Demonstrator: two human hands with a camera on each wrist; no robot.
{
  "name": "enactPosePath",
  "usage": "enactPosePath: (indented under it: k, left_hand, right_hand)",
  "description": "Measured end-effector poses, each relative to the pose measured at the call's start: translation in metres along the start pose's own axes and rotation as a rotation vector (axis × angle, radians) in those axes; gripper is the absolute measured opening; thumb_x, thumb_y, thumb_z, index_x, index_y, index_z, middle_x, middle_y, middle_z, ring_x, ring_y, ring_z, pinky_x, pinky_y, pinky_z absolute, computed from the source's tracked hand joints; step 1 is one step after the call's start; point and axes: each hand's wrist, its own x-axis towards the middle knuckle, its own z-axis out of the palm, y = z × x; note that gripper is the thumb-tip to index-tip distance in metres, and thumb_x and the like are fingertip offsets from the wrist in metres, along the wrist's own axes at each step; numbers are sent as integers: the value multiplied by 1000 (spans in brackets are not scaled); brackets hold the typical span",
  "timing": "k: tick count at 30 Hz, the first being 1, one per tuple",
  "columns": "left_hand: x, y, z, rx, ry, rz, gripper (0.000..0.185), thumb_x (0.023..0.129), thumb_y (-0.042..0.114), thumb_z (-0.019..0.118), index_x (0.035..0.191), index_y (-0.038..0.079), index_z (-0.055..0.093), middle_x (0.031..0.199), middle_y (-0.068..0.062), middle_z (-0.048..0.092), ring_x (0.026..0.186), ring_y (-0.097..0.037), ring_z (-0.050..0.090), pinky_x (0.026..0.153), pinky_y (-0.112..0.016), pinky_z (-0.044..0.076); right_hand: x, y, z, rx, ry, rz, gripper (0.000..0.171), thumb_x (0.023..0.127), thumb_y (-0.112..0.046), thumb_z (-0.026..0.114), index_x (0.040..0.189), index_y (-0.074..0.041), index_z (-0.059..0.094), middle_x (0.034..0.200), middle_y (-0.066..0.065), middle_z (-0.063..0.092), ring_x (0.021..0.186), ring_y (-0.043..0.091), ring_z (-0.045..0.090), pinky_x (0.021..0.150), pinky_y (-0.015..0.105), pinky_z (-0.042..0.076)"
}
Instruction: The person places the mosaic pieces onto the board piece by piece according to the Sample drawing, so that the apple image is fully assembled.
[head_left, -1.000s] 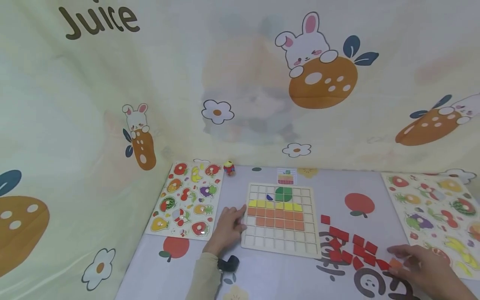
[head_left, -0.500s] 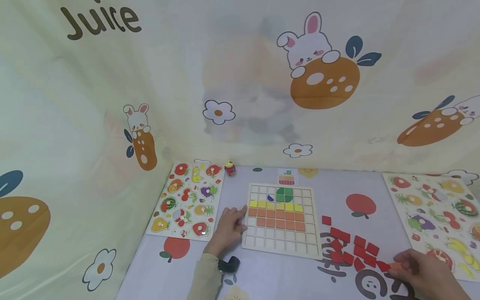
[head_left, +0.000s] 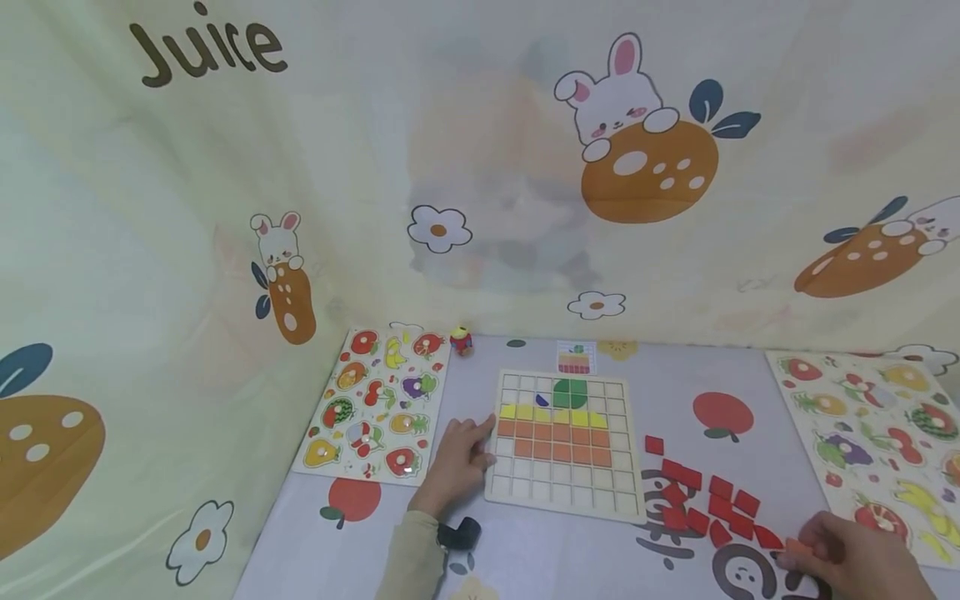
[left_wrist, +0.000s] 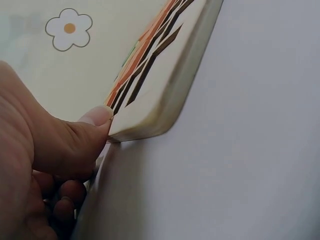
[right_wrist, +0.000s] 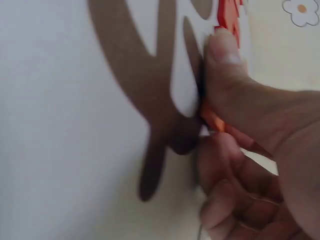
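Observation:
A wooden grid board (head_left: 562, 508) lies mid-table, with green, blue, yellow and orange tiles in its upper rows. Against its left edge, my left hand (head_left: 452, 463) rests the index fingertip and thumb. The left wrist view shows that thumb touching the side of the board (left_wrist: 160, 112) near a corner, other fingers curled below. My right hand (head_left: 858, 554) pinches an orange tile (head_left: 798, 547) low over the table at the right. Thumb and fingers partly cover this tile (right_wrist: 213, 119) in the right wrist view. Loose red tiles (head_left: 720, 507) lie between the board and my right hand.
Fruit puzzle boards flank the work, one at left (head_left: 367, 408) and one at right (head_left: 877, 425). Behind the grid board are a small pattern card (head_left: 576, 357) and a little red-and-yellow figure (head_left: 461, 341). A printed cloth wall (head_left: 517, 167) rises behind the table.
My right hand has drawn slightly to the right and down, its fingers closing further over the orange tile. The left hand stays at the board's edge.

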Motion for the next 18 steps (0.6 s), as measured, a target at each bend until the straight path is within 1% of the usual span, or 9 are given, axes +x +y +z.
enactPosePath:
  k: [3, 6, 8, 10, 13, 14, 16, 18]
  left_hand:
    - [0, 2, 0, 2, -1, -3, 64, 99, 14, 71, 159, 18, 50, 90, 7, 50, 92, -10, 41, 72, -24, 38]
    - [-1, 3, -1, 1, 0, -5, 65, 98, 14, 71, 159, 18, 50, 90, 7, 50, 92, -10, 41, 72, -24, 38]
    - [-1, 4, -1, -4, -1, -5, 65, 98, 14, 72, 159, 17, 50, 90, 7, 50, 92, -10, 41, 72, -23, 38]
    - [-1, 4, -1, -5, -3, -6, 65, 98, 14, 72, 159, 17, 50, 90, 7, 50, 92, -10, 41, 72, -23, 38]
    - [-1, 4, -2, -2, -3, -9, 64, 98, 15, 71, 159, 17, 51, 91, 7, 50, 92, -9, 40, 73, -23, 38]
    - [-1, 4, -2, 1, -1, -9, 64, 98, 15, 71, 159, 17, 51, 91, 7, 50, 92, -9, 40, 73, -23, 38]
    - [-1, 4, -2, 4, -1, -9, 64, 98, 15, 71, 159, 17, 50, 91, 8, 50, 93, -9, 40, 73, -22, 38]
    - [-1, 4, -2, 6, 0, -6, 64, 98, 15, 72, 159, 17, 51, 91, 8, 50, 93, -9, 40, 73, -23, 38]
  right_hand:
    - [-2, 3, 2, 10, 1, -2, 59, 73, -60, 87, 89, -8, 65, 69, -2, 55, 66, 16, 52, 59, 32, 38]
    - [-2, 4, 2, 35, 18, -22, 55, 76, -59, 86, 90, -9, 67, 69, -4, 58, 66, 15, 54, 56, 28, 39]
    - [-3, 4, 3, 76, 28, -29, 58, 81, -60, 83, 97, -6, 69, 72, -5, 63, 66, 15, 56, 55, 25, 42]
    - [-4, 3, 2, 113, 40, -34, 60, 89, -59, 78, 109, -3, 69, 74, -5, 67, 65, 15, 59, 54, 23, 45]
    - [-3, -2, -2, 180, 47, -44, 67, 98, -58, 69, 128, 2, 64, 79, -3, 71, 67, 15, 62, 56, 23, 49]
    - [-3, -4, -5, 192, 55, -58, 66, 100, -56, 67, 131, 2, 64, 81, -2, 72, 68, 14, 62, 57, 22, 50]
    - [-3, -11, -9, 217, 98, -79, 62, 102, -52, 65, 132, 2, 66, 82, -1, 74, 70, 13, 63, 58, 20, 52]
    - [-4, -20, -11, 250, 166, -78, 61, 102, -52, 67, 131, 2, 68, 84, 1, 76, 70, 11, 64, 58, 18, 54]
